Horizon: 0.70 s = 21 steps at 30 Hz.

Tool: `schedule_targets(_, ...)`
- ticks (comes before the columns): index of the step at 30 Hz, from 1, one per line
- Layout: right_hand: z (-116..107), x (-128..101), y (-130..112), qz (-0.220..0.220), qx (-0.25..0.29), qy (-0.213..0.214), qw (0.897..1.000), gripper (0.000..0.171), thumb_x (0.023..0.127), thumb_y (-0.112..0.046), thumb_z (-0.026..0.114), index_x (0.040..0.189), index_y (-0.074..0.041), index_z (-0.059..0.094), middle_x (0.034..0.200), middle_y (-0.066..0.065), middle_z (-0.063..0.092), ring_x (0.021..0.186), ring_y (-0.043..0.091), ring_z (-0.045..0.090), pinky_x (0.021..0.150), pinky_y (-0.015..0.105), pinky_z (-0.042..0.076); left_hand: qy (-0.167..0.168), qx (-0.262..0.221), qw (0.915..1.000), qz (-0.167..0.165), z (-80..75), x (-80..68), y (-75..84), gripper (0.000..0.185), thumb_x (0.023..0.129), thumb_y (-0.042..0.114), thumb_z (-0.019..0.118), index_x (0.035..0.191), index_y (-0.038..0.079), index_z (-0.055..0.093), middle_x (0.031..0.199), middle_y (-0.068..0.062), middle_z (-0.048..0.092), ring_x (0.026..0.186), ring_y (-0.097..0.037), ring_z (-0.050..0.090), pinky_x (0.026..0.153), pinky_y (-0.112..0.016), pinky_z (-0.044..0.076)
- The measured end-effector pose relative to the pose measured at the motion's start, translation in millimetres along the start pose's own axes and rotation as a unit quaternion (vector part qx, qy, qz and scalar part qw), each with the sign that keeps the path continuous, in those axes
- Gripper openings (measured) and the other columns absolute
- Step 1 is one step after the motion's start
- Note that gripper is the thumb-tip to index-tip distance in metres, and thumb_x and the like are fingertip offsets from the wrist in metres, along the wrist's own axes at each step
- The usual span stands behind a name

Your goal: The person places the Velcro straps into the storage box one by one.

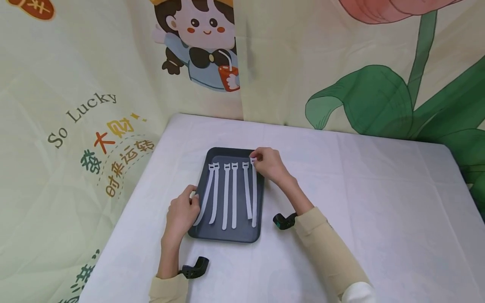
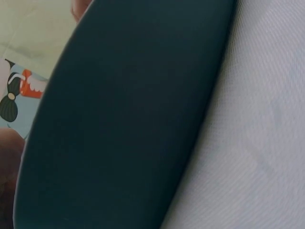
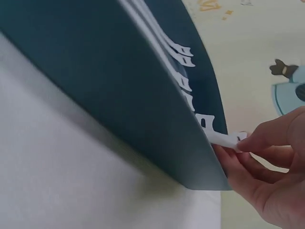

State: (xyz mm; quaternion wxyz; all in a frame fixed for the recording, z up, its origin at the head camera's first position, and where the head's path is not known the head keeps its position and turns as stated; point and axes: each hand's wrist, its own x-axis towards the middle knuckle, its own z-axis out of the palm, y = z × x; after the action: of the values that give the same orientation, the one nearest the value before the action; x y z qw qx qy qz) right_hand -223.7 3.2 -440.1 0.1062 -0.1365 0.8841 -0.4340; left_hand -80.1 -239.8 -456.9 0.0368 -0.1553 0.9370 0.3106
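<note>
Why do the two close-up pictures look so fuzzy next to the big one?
Head view: even soft light, tray and straps sharp, faint shadows. Left wrist view: camera sits very near the tray, so it is a dark blur. Right wrist view: tray edge soft; right hand pinching a strap end clearer.

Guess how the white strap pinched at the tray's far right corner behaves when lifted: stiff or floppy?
Probably floppy: the white straps are thin flat strips, and the leftmost one lies curved. Likely very light, since the right hand pinches the head of one with fingertips alone. It may drag along the dark tray rather than roll.
</note>
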Motion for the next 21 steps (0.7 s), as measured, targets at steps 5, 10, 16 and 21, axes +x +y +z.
schedule_targets(5,4.6,5.7,-8.1,-0.029,-0.096,-0.042,0.994,0.028,0.094,0.005,0.055,0.118,0.003,0.07,0.112,0.017,0.071,0.095,0.026,0.064,0.08,0.036,0.056,-0.001,0.0,1.0,-0.006,1.2,2.0,-0.4,0.036,0.105,0.015,0.048,0.137,0.004,0.057,0.082,-0.015,0.068,0.063,-0.023,0.054,0.051,-0.032,0.036)
schedule_targets(10,8.4,11.2,-12.3,-0.043,-0.186,-0.067,0.979,0.023,0.093,0.009,0.057,0.112,0.005,0.069,0.112,0.018,0.071,0.09,0.023,0.065,0.076,0.034,0.056,0.002,0.002,1.0,-0.006,3.6,4.3,-1.3,0.035,0.105,0.015,0.048,0.137,0.004,0.057,0.08,-0.014,0.067,0.062,-0.023,0.054,0.051,-0.032,0.036)
schedule_targets(16,10.8,13.4,-14.1,-0.05,-0.243,-0.075,0.966,0.01,0.092,0.01,0.06,0.094,0.002,0.066,0.087,0.015,0.066,0.07,0.021,0.051,0.061,0.031,0.044,0.002,0.001,1.0,-0.005,5.2,6.4,-1.4,0.035,0.105,0.016,0.048,0.137,0.005,0.057,0.077,-0.013,0.065,0.061,-0.022,0.054,0.051,-0.032,0.036)
schedule_targets(21,13.0,13.6,-13.5,-0.047,-0.263,-0.086,0.96,0.013,0.095,0.01,0.059,0.096,0.002,0.069,0.088,0.016,0.067,0.07,0.018,0.052,0.062,0.029,0.044,-0.002,0.008,1.0,0.002,6.3,6.8,0.7,0.035,0.105,0.015,0.048,0.137,0.003,0.056,0.077,-0.013,0.065,0.06,-0.023,0.054,0.05,-0.032,0.037)
